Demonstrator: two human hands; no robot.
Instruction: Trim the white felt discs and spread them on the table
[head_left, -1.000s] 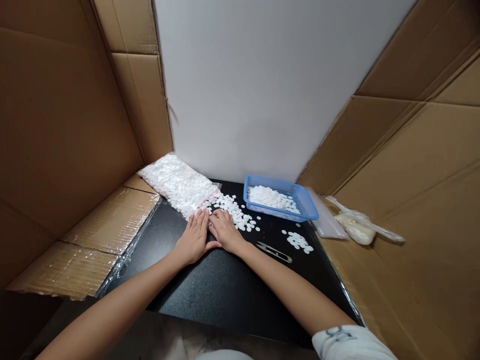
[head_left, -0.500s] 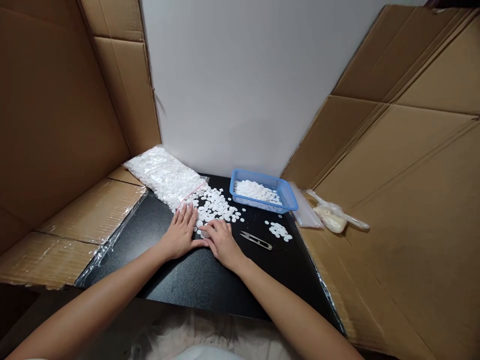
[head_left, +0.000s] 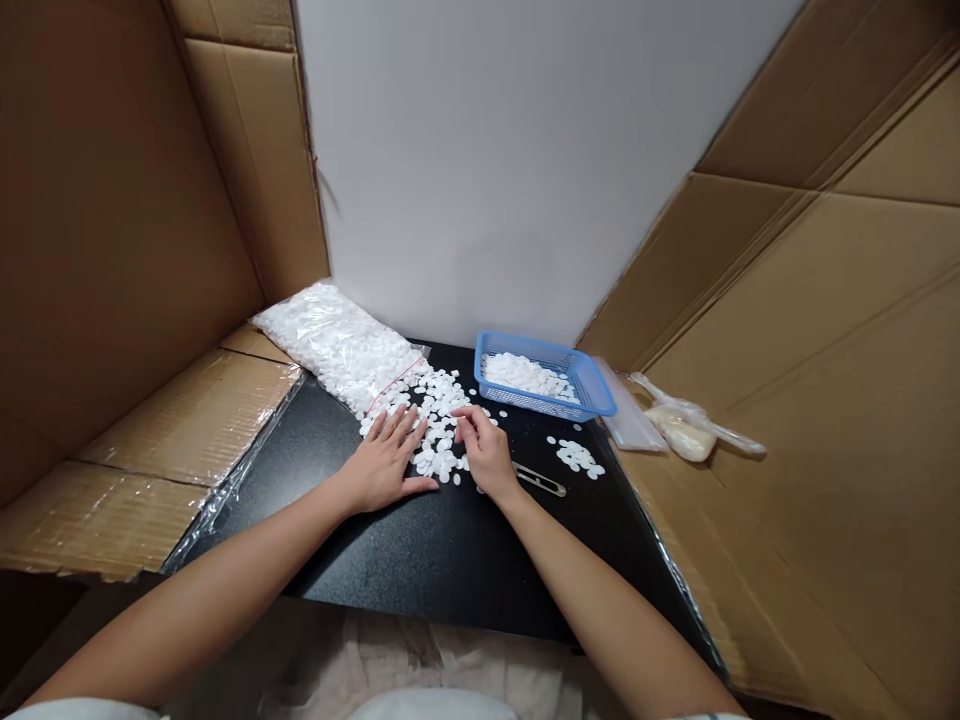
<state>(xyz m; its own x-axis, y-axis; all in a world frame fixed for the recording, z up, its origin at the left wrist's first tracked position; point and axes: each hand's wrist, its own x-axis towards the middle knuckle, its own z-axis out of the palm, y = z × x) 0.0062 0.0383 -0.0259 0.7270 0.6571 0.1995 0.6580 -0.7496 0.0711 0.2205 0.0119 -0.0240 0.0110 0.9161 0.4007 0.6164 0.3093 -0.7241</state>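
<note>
A loose pile of small white discs (head_left: 442,400) spreads over the black tabletop from the mouth of a clear plastic bag (head_left: 337,340), which is full of the same discs. My left hand (head_left: 379,465) lies flat with fingers spread, its fingertips on the pile's near left edge. At the pile's right side is my right hand (head_left: 487,455), curled, thumb and index finger close together; whether a disc is between them cannot be made out. Thread snips (head_left: 541,480) lie just right of it, their blades hidden behind the wrist.
A blue plastic basket (head_left: 551,405) holding white discs stands at the back. Right of the snips lies a small group of discs (head_left: 579,458). Flat plastic bags (head_left: 630,415) and a knotted clear bag with a pale lump (head_left: 682,437) rest on the cardboard (head_left: 825,450) at right.
My right hand has moved right, away from my left hand, and its fingers have curled. Discs between the hands are now uncovered. The snips' blades have become hidden. The view has shifted slightly.
</note>
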